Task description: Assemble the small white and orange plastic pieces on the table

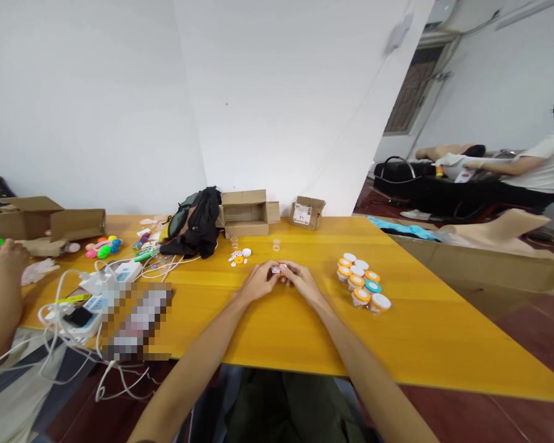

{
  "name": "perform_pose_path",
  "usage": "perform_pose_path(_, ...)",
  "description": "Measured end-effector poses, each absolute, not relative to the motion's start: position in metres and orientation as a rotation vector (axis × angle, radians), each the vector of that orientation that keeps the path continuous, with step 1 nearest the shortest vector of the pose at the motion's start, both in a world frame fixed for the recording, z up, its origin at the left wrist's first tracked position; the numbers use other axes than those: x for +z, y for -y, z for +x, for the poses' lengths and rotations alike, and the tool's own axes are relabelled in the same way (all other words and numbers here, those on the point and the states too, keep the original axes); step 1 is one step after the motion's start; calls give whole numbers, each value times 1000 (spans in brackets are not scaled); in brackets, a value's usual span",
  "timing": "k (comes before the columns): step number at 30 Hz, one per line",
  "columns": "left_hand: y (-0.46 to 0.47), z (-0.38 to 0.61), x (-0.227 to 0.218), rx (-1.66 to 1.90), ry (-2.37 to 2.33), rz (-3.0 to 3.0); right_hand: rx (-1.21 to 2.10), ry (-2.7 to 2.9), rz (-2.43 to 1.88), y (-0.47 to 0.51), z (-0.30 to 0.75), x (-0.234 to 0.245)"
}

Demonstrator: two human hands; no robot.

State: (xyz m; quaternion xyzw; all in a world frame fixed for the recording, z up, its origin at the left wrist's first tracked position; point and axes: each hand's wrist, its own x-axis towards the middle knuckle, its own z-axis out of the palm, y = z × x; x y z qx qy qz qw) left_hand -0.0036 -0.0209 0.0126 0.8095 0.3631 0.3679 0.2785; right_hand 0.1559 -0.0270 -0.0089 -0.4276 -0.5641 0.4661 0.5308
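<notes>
1. Small white-and-orange part (276, 270): over the table (277, 341), between left hand (260, 280) and right hand (299, 278).
2. Both hands pinch it, grips nearly closed.
3. Long axis, pointing: cannot tell; mostly covered by fingers.

White walls (277, 92) fill the frame's top, with a barred window (415, 86) upper right and dark-red floor (489, 415) lower right.

Open in front, crowded left

Between your left hand (257, 281), right hand (300, 280) and the worktop's (281, 338) near edge, you can pass freely. Toward the right edge, lidded cups (356, 281) block you. Along the near edge's left stretch, power strips (128, 272) and white cables (53, 335) obstruct low travel. Small parts (239, 260) and clear cups (276, 245) stand before the far-edge boxes (245, 214).
</notes>
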Motion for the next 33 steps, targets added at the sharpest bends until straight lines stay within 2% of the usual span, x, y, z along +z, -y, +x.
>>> perform_pose_path(33, 19, -3, 11, 1008, -1081, 2285, 1174, 1327, -973, 19, 160, -20)
